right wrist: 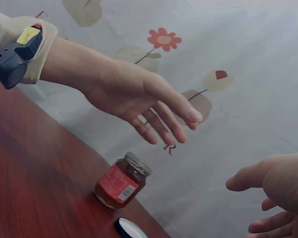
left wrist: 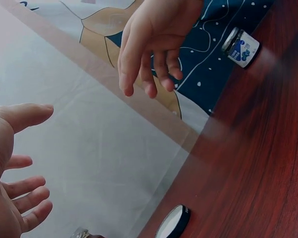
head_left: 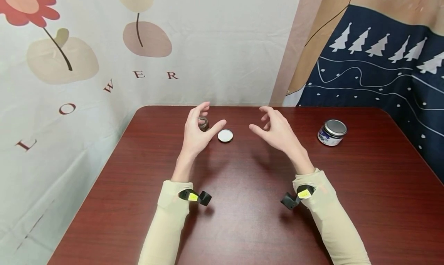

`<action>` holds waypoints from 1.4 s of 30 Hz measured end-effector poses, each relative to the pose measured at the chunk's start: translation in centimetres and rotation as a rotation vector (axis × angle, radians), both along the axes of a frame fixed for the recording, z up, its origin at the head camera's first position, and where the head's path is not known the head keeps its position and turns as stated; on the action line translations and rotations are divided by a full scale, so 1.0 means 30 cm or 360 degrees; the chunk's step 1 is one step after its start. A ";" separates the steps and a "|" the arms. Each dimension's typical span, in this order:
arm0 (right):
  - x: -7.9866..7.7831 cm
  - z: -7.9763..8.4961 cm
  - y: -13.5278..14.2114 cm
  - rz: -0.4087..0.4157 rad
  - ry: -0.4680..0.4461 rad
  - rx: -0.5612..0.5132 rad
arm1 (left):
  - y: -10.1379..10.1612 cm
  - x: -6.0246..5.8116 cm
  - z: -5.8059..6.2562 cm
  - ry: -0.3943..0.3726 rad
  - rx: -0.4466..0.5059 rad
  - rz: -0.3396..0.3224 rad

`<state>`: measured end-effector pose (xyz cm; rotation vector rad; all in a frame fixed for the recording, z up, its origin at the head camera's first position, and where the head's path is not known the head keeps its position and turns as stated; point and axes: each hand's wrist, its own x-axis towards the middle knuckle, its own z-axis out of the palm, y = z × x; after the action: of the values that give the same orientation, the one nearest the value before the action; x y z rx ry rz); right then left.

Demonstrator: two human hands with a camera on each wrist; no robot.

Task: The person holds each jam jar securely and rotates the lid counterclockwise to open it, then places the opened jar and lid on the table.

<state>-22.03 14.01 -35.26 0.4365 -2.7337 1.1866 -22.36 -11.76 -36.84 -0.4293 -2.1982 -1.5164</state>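
Beyond the far edge of a dark red wooden table [head_left: 243,226], a pale cloth printed with flowers [head_left: 222,45] hangs on the left. Near that edge, left of its middle, a person's left hand [head_left: 197,133] hovers above the table, its thumb spread apart from loosely bent fingers. Partly hidden behind it in the head view, a red-labelled jar [right wrist: 118,184] stands upright, its glass rim showing and amber-brown contents inside. Just to its right, a dark-rimmed lid [head_left: 225,135] lies with its white face up. Further right, the right hand [head_left: 277,133] hovers too, thumb and fingers apart, facing the left across a gap. Close to the far right corner, an upright jar with a blueberry label [head_left: 332,133] wears its silvery-grey cap. Behind that corner hangs a navy cloth with white trees [head_left: 367,80].
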 end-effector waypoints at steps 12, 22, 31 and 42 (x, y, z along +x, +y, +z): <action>0.001 0.046 0.065 0.0069 -0.0066 0.0035 | 0.015 0.010 -0.001 -0.0117 0.0021 -0.0054; -0.007 0.053 0.110 0.0068 -0.0087 0.0073 | 0.038 0.021 -0.006 -0.0161 -0.0057 -0.0056; -0.002 0.058 0.128 0.0087 -0.0081 0.0081 | 0.049 0.019 -0.020 -0.0115 -0.0060 -0.0104; 0.004 0.084 0.173 0.0019 -0.0078 0.0057 | 0.059 0.026 -0.026 -0.0137 -0.0124 -0.0127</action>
<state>-21.90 19.19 -32.73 0.4340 -2.8017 1.1686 -21.57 -10.00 -37.61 -0.4901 -2.3381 -1.5204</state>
